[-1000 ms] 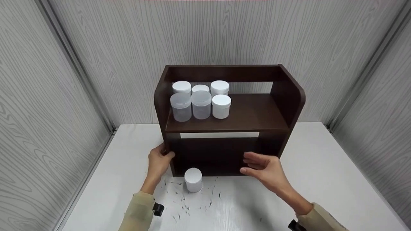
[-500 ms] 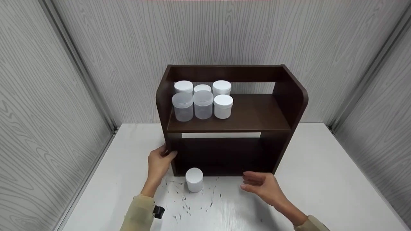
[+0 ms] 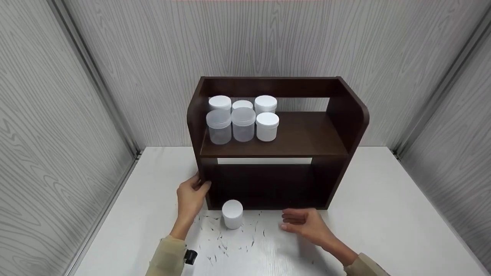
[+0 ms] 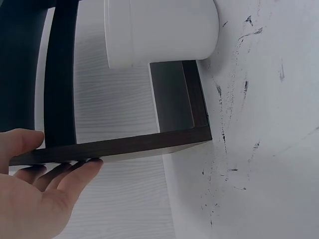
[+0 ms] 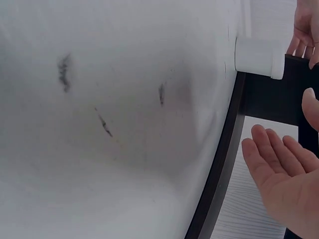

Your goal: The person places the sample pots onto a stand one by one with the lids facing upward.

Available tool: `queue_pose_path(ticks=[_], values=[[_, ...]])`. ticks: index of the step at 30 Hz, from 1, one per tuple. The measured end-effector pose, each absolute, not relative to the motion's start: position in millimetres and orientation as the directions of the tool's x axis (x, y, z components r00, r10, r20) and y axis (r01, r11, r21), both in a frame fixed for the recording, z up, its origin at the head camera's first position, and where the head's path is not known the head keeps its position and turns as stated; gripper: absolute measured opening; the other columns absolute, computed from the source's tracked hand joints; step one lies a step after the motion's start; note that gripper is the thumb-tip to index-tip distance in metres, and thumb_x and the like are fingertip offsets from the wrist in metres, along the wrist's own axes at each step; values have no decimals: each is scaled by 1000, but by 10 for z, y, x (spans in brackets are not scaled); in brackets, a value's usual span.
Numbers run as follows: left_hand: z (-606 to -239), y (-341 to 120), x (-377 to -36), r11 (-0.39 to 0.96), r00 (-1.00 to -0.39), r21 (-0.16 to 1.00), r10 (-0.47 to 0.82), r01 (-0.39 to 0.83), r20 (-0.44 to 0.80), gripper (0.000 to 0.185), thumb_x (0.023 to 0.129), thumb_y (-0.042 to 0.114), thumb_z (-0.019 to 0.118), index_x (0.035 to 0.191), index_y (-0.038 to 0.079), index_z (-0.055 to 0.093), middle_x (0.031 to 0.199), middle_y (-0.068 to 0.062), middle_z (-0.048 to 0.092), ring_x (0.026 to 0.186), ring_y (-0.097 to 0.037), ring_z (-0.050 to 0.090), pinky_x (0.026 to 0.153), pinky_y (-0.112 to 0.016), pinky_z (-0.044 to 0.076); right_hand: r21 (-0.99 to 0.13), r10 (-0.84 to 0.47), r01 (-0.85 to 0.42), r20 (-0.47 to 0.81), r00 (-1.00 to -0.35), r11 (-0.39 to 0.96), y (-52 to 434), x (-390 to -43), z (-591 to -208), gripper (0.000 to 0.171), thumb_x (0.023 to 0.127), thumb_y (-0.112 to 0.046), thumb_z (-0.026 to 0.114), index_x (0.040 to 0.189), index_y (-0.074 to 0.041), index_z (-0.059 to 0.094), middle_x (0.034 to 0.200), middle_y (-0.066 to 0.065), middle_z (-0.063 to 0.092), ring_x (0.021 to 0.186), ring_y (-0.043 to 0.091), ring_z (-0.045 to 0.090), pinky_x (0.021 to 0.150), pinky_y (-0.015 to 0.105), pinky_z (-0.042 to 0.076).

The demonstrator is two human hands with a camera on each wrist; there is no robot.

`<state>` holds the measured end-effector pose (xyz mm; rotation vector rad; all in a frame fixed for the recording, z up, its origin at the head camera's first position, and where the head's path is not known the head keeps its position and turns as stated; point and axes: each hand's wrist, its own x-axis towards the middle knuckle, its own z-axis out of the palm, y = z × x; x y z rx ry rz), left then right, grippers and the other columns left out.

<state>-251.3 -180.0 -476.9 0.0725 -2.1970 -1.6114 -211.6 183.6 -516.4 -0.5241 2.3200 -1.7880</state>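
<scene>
My left hand [image 3: 190,197] grips the left side panel of a dark brown two-tier shelf [image 3: 310,134]; in the left wrist view the thumb lies on one face of the panel [image 4: 124,145] and the fingers on the other. A white lidded jar [image 3: 232,215] stands upright on the table just in front of the shelf's lower left corner. To the right of that jar, my right hand [image 3: 307,225] hovers over the table by the shelf's front edge. Its fingers are extended with the thumb apart, and nothing is between them, as the right wrist view shows.
On the upper tier's left half stand several lidded jars, some white [image 3: 267,127] and some translucent [image 3: 219,128]. Dark scuff marks streak the white table [image 3: 383,214] around the lone jar. Grey wood-grain panels [image 3: 245,38] enclose the table at the back and both sides.
My right hand has come down from in front of the lower tier toward the table, then shifted left toward the lone jar. My left hand keeps its grip on the side panel.
</scene>
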Motion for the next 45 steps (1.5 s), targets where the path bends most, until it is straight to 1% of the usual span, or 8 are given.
queue_pose_path(ticks=[7, 16, 21, 26, 31, 36, 41, 45], values=[[-4755, -1800, -2550, 316, -897, 920, -295, 233, 329, 45, 92, 3, 74, 135, -8, 66, 127, -26, 69, 111, -39, 72, 90, -38, 60, -949, -420, -232, 126, -899, 212, 1662, -2226, -5189, 53, 89, -10, 86, 132, 13, 65, 127, 30, 69, 114, 40, 71, 98, 43, 58], [-4783, -1813, -2566, 363, -893, 903, -290, 232, 346, 45, 92, 3, 74, 133, -11, 65, 127, -27, 69, 109, -43, 72, 88, -44, 61, -944, -468, -268, 152, -870, 192, 1321, -2362, -5229, 58, 86, -10, 88, 135, 13, 64, 129, 29, 68, 117, 40, 70, 102, 47, 55], [-4785, -1826, -2592, 372, -890, 901, -300, 222, 343, 43, 89, 2, 75, 130, -9, 68, 122, -25, 72, 105, -39, 74, 86, -44, 62, -948, -492, -275, 165, -855, 160, 1099, -2465, -5245, 63, 84, -8, 89, 138, 11, 62, 135, 27, 66, 122, 39, 67, 107, 51, 50], [-4793, -1833, -2593, 367, -892, 908, -314, 202, 326, 41, 88, 3, 76, 127, -7, 71, 119, -25, 73, 101, -38, 76, 82, -38, 63, -948, -520, -277, 161, -839, 155, 892, -2556, -5277, 67, 83, -7, 90, 141, 9, 61, 141, 26, 63, 126, 38, 65, 109, 50, 49], [-4807, -1833, -2592, 350, -894, 916, -320, 194, 312, 41, 87, 2, 76, 126, -8, 71, 118, -26, 73, 101, -38, 75, 79, -32, 62, -949, -522, -263, 138, -842, 172, 739, -2622, -5284, 69, 82, -8, 92, 142, 8, 61, 141, 22, 64, 126, 35, 65, 106, 47, 52], [-4815, -1836, -2587, 353, -903, 917, -308, 184, 300, 42, 88, 3, 76, 128, -7, 70, 121, -25, 72, 103, -38, 75, 82, -35, 62, -950, -525, -254, 125, -842, 181, 651, -2654, -5304, 70, 79, -8, 94, 141, 4, 64, 140, 19, 65, 124, 32, 66, 102, 44, 55], [-4815, -1844, -2577, 351, -911, 919, -293, 179, 290, 43, 90, 5, 75, 131, -8, 68, 123, -25, 72, 105, -37, 74, 86, -40, 62, -945, -539, -265, 123, -833, 194, 622, -2658, -5311, 69, 81, -9, 93, 142, 3, 63, 141, 18, 65, 122, 30, 68, 97, 38, 58], [-4807, -1842, -2570, 352, -914, 919, -288, 176, 285, 44, 91, 6, 75, 131, -9, 68, 123, -26, 72, 107, -37, 74, 88, -42, 61, -945, -538, -265, 124, -833, 192, 631, -2651, -5310, 67, 83, -11, 92, 142, 1, 64, 139, 18, 66, 121, 31, 68, 98, 44, 58]])
